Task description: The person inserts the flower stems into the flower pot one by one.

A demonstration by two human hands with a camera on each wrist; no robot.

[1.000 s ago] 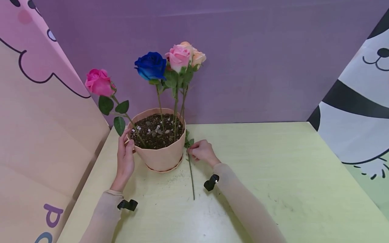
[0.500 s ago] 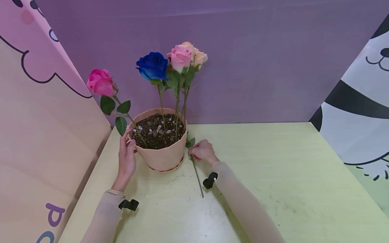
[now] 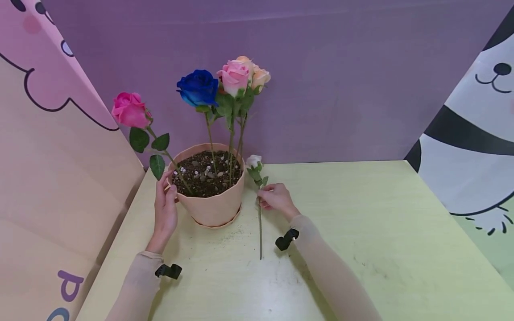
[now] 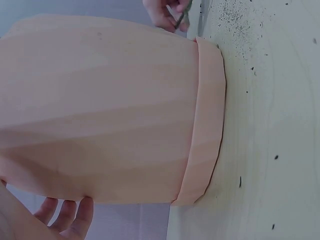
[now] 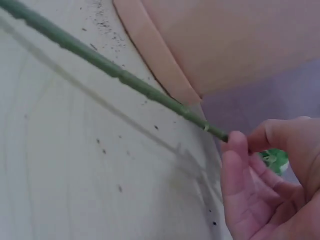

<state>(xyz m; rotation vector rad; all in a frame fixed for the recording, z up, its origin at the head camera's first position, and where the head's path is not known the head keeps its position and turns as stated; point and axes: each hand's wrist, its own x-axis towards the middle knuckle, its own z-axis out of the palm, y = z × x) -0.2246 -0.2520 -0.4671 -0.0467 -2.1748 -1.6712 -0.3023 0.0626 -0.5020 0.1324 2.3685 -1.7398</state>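
Note:
My left hand (image 3: 166, 214) rests against the left side of a pale pink flowerpot (image 3: 213, 211). Its fingertips (image 4: 84, 207) touch the pot wall in the left wrist view. To the right of the pot, my right hand (image 3: 278, 199) pinches the stem of a white rose (image 3: 254, 161) just below its leaves. The bare stem (image 5: 120, 75) slants across the right wrist view above the table, with its shadow beneath. In the pot's dark soil (image 3: 202, 171) stand a bright pink rose (image 3: 130, 110), a blue rose (image 3: 197, 88), a light pink rose (image 3: 234, 77) and peach roses (image 3: 261, 76).
The pot sits in a matching saucer (image 4: 207, 120) on a pale wooden table (image 3: 341, 249). Bits of soil (image 4: 237, 25) lie scattered near it. A purple backdrop (image 3: 341, 89) rises behind, with printed panels at both sides. The bright pink rose leans left over my left hand.
My right hand has shifted slightly right and drawn the white rose out from beside the pot, so its bloom now shows. The stem's lower end swung right, then back. My left hand stays at the pot.

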